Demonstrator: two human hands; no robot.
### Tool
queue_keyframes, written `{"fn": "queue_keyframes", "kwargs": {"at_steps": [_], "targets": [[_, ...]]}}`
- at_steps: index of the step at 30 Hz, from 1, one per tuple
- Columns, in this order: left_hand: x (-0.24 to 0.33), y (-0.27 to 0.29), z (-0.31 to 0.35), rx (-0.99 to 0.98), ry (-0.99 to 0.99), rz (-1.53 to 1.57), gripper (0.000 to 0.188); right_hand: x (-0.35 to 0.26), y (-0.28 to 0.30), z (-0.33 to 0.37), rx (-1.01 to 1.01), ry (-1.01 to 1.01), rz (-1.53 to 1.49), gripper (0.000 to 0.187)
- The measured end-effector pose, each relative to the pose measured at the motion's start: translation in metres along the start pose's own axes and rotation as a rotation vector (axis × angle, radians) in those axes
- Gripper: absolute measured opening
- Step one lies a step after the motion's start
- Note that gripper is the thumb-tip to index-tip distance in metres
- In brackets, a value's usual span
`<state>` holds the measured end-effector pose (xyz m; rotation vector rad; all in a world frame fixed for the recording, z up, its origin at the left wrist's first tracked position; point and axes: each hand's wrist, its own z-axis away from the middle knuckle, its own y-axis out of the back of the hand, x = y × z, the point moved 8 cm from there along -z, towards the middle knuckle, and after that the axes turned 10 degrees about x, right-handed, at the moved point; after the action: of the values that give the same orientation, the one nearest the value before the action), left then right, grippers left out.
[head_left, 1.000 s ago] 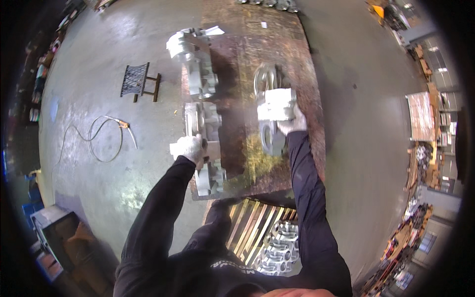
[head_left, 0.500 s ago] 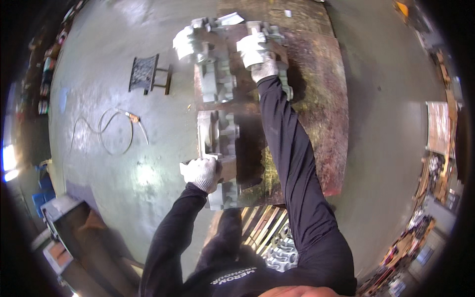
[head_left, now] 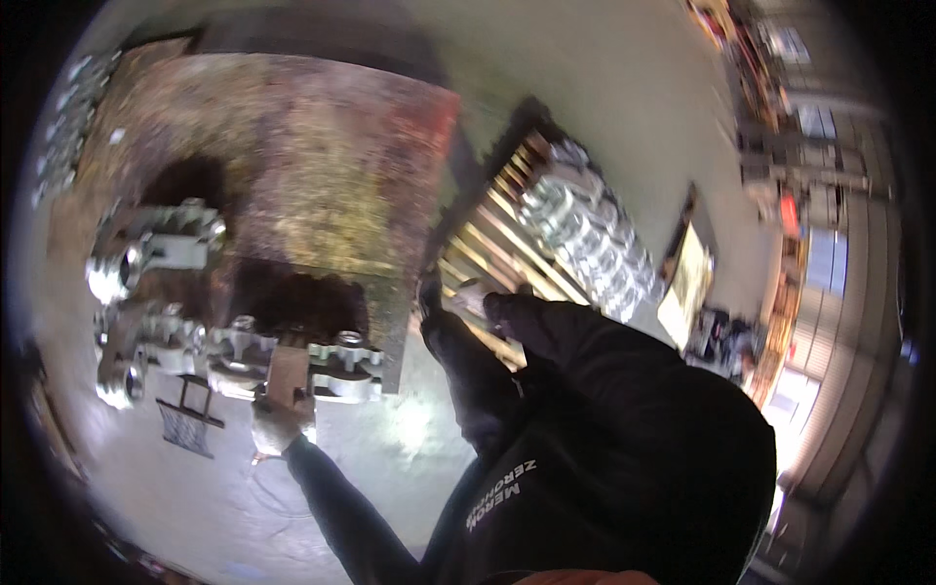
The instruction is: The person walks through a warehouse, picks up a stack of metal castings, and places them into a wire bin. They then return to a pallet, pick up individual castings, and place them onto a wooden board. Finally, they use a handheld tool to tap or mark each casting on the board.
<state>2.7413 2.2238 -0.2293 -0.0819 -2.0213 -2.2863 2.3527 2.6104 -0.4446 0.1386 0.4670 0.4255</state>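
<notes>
My left hand [head_left: 280,426], in a white glove, is closed on the near end of a flat brownish block-shaped part [head_left: 288,374] in the row of grey metal castings [head_left: 237,363]. My right hand [head_left: 472,294], gloved too, is low by my leg, above the wooden slats of a pallet [head_left: 502,261]. It looks apart from the parts, and blur hides how its fingers are set. Another grey casting [head_left: 180,251] sits farther back on the stained table [head_left: 322,166], with a bright round end at its left.
Several shiny castings [head_left: 590,234] lie in rows on the pallet to the right. More metal parts [head_left: 73,122] line the far left. A small dark stand [head_left: 187,426] is on the floor beyond my left hand. A pale board [head_left: 687,283] leans or lies past the pallet.
My view has swung right, toward the pallet. My right hand has left the casting at the table's far side and come back near my body. My left hand stays at the castings row.
</notes>
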Motion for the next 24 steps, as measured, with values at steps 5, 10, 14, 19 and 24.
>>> {"fn": "queue_keyframes", "kwargs": {"at_steps": [5, 10, 14, 19, 24], "targets": [[0.013, -0.018, 0.002, -0.168, -0.211, -0.282, 0.047, -0.005, 0.240, 0.010, 0.229, 0.189, 0.802, 0.023], [0.032, -0.018, -0.017, -0.120, -0.285, -0.620, 0.053, 0.030, 0.361, 0.004, 0.177, 0.254, 0.449, 0.022], [0.149, -0.059, 0.028, -0.181, -0.423, -0.634, 0.046, 0.051, 0.464, 0.007, 0.311, 0.315, 0.332, 0.026], [0.363, -0.105, 0.314, -0.449, -0.365, 0.495, 0.032, 0.057, 0.575, -0.071, 0.392, 0.221, 0.550, 0.037], [0.501, -0.111, 0.624, -0.488, -1.266, 0.109, 0.032, 0.023, 0.657, -0.210, 0.301, 0.320, 0.832, 0.042]]}}
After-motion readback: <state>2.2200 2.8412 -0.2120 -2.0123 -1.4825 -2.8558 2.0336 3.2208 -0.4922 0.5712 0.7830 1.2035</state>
